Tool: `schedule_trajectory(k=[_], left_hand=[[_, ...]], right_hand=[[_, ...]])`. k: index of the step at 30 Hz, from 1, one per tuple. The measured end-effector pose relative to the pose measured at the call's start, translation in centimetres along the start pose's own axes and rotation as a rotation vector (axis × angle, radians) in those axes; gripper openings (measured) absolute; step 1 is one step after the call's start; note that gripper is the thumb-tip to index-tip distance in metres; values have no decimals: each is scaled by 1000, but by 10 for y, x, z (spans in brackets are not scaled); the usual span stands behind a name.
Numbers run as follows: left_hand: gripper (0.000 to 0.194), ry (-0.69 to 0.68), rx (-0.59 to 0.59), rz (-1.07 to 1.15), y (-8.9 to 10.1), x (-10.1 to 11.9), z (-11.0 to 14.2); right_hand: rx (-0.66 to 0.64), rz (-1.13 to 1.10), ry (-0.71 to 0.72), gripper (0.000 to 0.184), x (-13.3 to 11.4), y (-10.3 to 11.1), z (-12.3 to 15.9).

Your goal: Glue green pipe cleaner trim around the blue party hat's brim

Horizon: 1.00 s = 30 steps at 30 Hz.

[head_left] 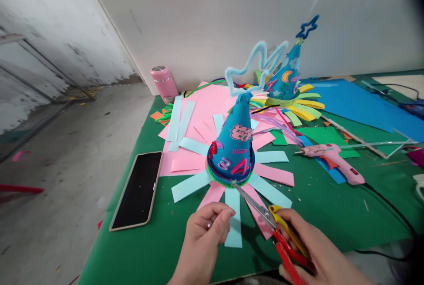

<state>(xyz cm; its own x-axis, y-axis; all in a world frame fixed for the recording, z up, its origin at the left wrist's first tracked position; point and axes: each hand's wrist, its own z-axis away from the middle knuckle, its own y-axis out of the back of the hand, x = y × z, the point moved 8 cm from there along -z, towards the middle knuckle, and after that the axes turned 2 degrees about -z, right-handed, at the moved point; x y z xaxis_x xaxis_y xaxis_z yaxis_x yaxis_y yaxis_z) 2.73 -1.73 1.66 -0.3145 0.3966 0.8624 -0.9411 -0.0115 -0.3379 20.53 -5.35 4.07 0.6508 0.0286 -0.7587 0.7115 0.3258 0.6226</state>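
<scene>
A blue cone party hat point(232, 139) stands on the table in front of me, decorated with pink and red shapes and topped by a light-blue pipe-cleaner outline point(245, 71). Pink and pale-blue paper strips point(273, 157) fan out around its base. My right hand point(306, 236) grips red-and-yellow scissors point(265, 214), whose tips touch or nearly touch the green trim point(228, 183) at the hat's front edge. My left hand point(211, 227) is closed in a pinch just in front of the hat, above a pale-blue strip. Whatever its fingertips hold, if anything, is too small to make out.
A phone point(137, 190) lies at the left table edge, with a pink bottle point(164, 84) behind. On the right rests a pink glue gun point(334, 157) with a black cord. A second blue hat point(286, 77) stands at the back, near blue card point(357, 104) and paper scraps.
</scene>
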Motion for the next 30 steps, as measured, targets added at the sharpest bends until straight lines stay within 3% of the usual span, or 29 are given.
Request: schedule_trajectory(k=[5, 15, 21, 30], left_hand=[[27, 39, -18, 101, -4, -2, -2], [26, 21, 28, 18, 2, -2, -4], [23, -38, 6, -74, 7, 0, -5], [18, -69, -5, -45, 10, 2, -8]], right_hand=[[-18, 112, -39, 62, 1, -5, 1], [-20, 280, 44, 60, -7, -5, -4], [-39, 281, 75, 56, -14, -1, -8], [-92, 251, -7, 57, -8, -3, -8]])
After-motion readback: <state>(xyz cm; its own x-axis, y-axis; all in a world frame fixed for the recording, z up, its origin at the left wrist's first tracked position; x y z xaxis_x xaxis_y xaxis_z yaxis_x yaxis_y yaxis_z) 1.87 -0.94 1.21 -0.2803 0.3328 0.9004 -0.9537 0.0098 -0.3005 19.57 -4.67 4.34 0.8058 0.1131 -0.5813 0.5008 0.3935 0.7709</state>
